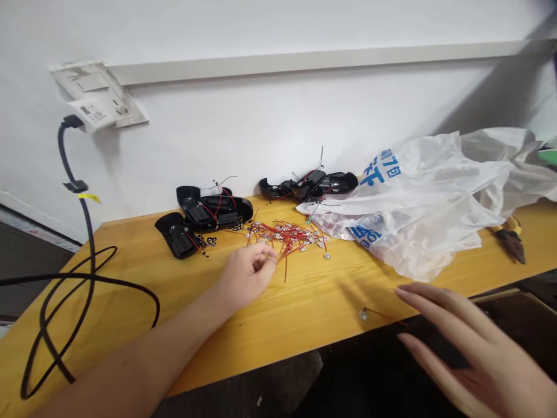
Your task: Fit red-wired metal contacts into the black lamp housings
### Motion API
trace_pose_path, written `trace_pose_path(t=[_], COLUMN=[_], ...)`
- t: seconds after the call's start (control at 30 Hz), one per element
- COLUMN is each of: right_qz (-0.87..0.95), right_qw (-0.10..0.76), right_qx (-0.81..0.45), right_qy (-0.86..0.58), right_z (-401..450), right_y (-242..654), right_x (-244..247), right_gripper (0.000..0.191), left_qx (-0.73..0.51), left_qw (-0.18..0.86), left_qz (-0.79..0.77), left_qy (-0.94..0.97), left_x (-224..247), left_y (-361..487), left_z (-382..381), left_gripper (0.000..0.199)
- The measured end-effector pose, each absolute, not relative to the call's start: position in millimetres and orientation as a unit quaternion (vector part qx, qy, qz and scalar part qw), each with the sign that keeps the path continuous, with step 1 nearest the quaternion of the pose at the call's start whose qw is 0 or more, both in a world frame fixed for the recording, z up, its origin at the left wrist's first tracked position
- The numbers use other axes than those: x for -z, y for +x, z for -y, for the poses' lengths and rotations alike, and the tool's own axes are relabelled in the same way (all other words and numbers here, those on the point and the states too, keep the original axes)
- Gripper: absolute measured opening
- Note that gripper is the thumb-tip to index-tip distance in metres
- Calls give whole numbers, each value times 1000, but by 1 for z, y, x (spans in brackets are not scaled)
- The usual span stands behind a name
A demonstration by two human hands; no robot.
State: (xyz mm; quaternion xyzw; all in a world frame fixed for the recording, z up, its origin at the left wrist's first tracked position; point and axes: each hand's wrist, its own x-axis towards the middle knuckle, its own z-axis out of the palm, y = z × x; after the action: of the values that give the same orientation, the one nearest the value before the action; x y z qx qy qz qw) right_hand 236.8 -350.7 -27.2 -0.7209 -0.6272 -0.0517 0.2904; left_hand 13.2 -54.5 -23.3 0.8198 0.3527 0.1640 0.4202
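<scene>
Fingers pinched together, my left hand is at the near edge of a pile of red wires with small metal pieces. A thin red wire shows right at its fingertips; the pinch itself is partly hidden. My right hand hovers by the table's front edge with thumb and fingers apart, holding nothing. Just left of its fingertips, a single metal piece with a red wire lies on the wood. Behind my left hand sit black plastic housings with thin wires, and small black-and-silver parts lie beside them.
More black housings rest against the wall. A white plastic bag with blue print spreads over the right side, with pliers next to it. A black cable runs from a wall socket and coils at the left.
</scene>
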Motion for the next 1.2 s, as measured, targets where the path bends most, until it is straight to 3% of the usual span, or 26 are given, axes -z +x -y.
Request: trace_pose_path(t=[0.13,0.47,0.57,0.7,0.83,0.87,0.93,1.0,1.2], right_qz=[700,718,713,707,694,686,671,651,559], right_qw=[222,288,282,274,270,270,273,280,385], right_qx=[51,46,41,3,-60,-73,-97,-126,-212], right_qy=[-677,-631,-641,-652,-665,-671,-683,-694,-703], right_z=[312,312,308,302,301,302,303,302,269], right_y=[234,242,240,236,238,240,243,245,224], right_x=[41,65,62,51,51,52,55,55,16], right_gripper=[45,23,8,14,17,17,19,22,35], left_qx=[-161,-161,-182,-279,-373,-372,-216,-106,-10], left_qw=[436,450,429,339,223,153,66,97,124], left_qz=[-338,-289,-296,-388,-463,-505,-588,-583,-480], left_qy=[818,829,834,810,773,764,777,799,868], left_x=[29,30,26,8,-26,-33,-43,-47,-27], left_y=[6,1,1,-4,-25,-33,-50,-68,-91], left_z=[52,54,56,42,3,-9,-31,-47,-62], left_gripper=[18,17,17,14,26,30,48,56,78])
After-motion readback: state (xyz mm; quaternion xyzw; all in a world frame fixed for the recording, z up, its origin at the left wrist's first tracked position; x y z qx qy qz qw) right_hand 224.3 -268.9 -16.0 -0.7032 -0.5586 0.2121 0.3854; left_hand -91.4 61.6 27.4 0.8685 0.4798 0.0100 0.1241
